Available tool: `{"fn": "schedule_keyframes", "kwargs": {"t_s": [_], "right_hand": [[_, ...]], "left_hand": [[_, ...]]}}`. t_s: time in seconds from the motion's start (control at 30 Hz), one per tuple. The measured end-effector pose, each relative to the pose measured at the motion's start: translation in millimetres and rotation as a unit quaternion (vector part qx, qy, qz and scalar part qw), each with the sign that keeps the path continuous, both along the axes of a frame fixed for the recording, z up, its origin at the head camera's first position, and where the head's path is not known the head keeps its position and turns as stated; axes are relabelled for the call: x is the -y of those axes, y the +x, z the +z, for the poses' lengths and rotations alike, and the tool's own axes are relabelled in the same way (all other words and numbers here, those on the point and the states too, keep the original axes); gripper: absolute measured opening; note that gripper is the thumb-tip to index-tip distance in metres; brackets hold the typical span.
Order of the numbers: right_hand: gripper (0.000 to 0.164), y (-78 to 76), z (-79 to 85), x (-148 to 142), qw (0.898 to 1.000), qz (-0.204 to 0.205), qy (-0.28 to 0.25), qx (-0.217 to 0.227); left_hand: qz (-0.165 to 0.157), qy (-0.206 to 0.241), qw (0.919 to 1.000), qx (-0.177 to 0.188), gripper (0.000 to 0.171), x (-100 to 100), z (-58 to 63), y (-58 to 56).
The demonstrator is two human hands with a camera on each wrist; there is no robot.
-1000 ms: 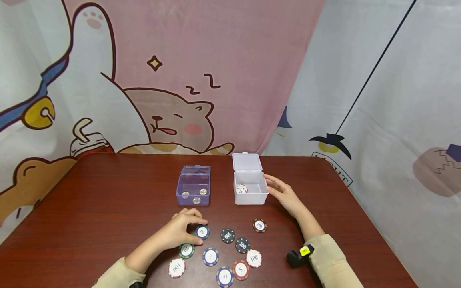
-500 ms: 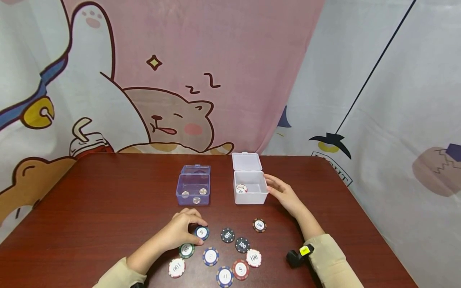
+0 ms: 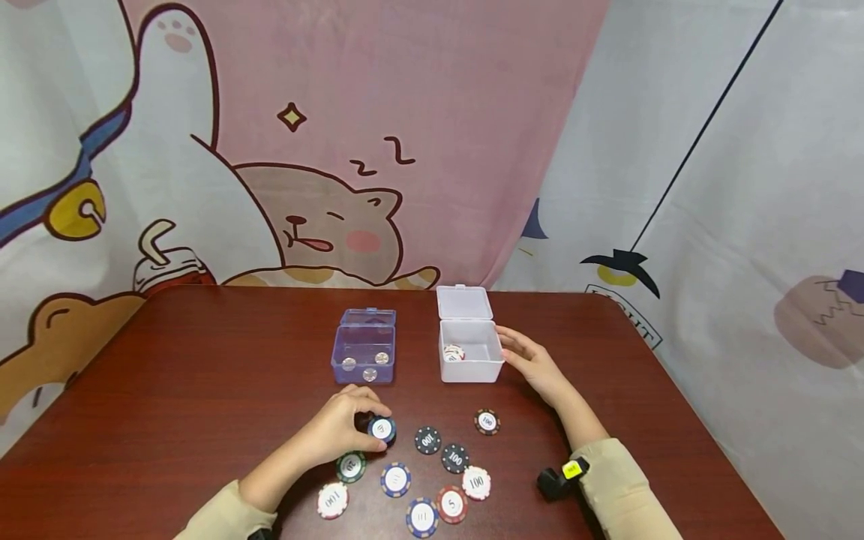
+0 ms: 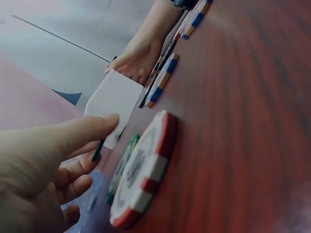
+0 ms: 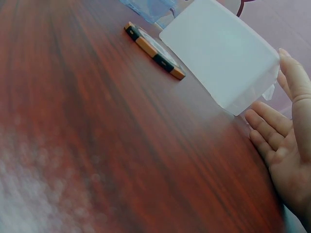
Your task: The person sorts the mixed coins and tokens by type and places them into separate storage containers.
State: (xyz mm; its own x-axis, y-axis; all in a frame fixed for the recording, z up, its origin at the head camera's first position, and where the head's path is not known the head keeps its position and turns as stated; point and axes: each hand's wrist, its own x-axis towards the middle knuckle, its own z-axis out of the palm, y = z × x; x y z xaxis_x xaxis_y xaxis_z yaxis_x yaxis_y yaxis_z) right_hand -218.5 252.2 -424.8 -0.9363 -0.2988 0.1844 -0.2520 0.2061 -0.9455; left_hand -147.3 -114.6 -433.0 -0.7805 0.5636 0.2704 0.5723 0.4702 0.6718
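My left hand pinches a blue-edged poker chip between thumb and fingers, low over the table. From the left wrist, only a thin dark edge of this chip shows beyond the thumb. Close by lie a green poker chip and a red-and-white one. My right hand rests its extended fingers against the right side of an open white box, which contains some white-and-red chips. In the right wrist view the fingers lie beside the box wall, holding nothing.
A lidded clear blue box, open, with several coins stands left of the white box. Blue chips, black chips, a red chip and a brown-edged chip lie scattered on the brown table. A printed curtain hangs behind.
The left thumb and fingers have closed on the blue-edged chip, which has shifted slightly forward and appears a little raised. The right hand has stayed at the white box.
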Motion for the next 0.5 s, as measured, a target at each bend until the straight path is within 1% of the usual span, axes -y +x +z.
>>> {"fn": "schedule_keyframes", "kwargs": {"t_s": [0.17, 0.4, 0.5], "right_hand": [[0.047, -1.0, -1.6, -0.9, 1.000, -0.002, 0.009, -0.001], [0.048, -15.3, -24.8, -11.0, 1.000, -0.007, -0.004, -0.002], [0.048, -16.0, -27.4, -11.0, 1.000, -0.010, -0.002, -0.005]], "left_hand": [[0.011, 0.002, 0.9999, -0.002, 0.037, -4.8, 7.0, 0.9], [0.015, 0.025, 0.9995, 0.011, 0.037, -14.0, 18.4, 0.8], [0.020, 0.030, 0.9993, 0.012, 0.038, -18.0, 24.0, 0.9]]}}
